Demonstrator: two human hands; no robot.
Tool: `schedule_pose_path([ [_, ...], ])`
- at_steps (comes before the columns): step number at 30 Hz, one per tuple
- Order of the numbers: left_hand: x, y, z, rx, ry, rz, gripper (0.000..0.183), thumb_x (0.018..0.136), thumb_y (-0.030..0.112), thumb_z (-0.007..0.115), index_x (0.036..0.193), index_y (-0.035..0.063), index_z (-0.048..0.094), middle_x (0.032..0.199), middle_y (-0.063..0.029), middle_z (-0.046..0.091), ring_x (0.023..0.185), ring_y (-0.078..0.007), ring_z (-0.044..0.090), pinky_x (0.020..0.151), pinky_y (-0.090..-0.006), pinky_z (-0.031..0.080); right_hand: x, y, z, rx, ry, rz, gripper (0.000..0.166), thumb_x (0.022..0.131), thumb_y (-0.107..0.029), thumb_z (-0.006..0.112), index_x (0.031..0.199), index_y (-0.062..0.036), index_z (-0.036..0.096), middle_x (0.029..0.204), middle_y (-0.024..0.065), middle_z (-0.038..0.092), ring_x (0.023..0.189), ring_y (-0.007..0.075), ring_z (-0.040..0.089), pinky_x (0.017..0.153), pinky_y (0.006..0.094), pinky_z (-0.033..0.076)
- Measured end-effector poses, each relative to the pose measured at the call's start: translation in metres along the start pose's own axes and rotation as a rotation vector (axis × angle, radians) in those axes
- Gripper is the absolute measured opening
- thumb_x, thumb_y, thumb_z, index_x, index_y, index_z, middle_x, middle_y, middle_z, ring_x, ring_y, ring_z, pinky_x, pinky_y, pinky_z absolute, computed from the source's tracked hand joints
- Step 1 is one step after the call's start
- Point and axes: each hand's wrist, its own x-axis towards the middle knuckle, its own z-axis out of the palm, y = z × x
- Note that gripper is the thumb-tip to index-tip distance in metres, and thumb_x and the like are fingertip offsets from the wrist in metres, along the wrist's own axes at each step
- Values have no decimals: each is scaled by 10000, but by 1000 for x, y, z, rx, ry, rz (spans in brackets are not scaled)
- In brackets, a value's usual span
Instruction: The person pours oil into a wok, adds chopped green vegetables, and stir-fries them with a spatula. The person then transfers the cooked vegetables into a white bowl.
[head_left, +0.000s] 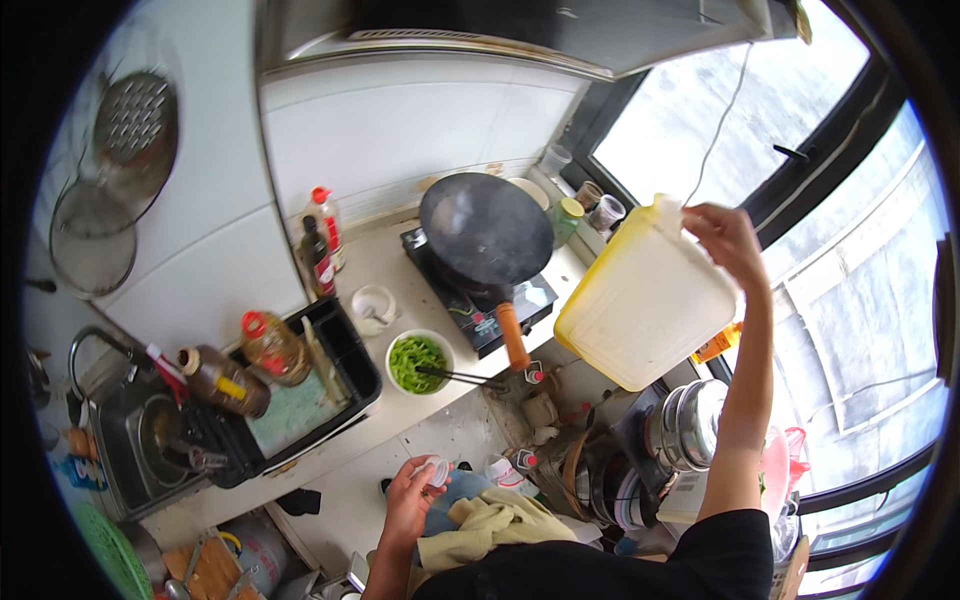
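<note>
My left hand, low in front of me, holds a small white plastic cap between its fingers. Raised at the right, my right hand grips the top corner of a large translucent plastic jug with yellow along one side; the jug hangs tilted. Left of the jug, a black wok with a wooden handle sits on an induction cooker, a light haze over it. Chopped green vegetables fill a white bowl with chopsticks resting in it.
A small white cup with a spoon and two sauce bottles stand left of the cooker. Large jars are on a black-rimmed tray by the sink. Jars line the windowsill. Stacked metal pots stand at the right.
</note>
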Motion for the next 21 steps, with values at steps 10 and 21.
schedule_pose_path([
  [10,43,-45,84,51,32,-19,310,969,117,549,1253,13,484,1185,-178,601,1045,-254,619,881,-331,515,63,271,187,36,132,60,363,825,-245,741,1034,32,636,745,200,642,675,292,636,658,389,489],
  [21,101,-90,-14,-283,452,265,315,975,206,578,1259,85,518,1181,-72,594,1112,-207,602,931,-290,493,135,381,245,-148,149,-66,329,891,-223,643,1143,-13,663,1071,181,658,1026,360,620,910,407,475],
])
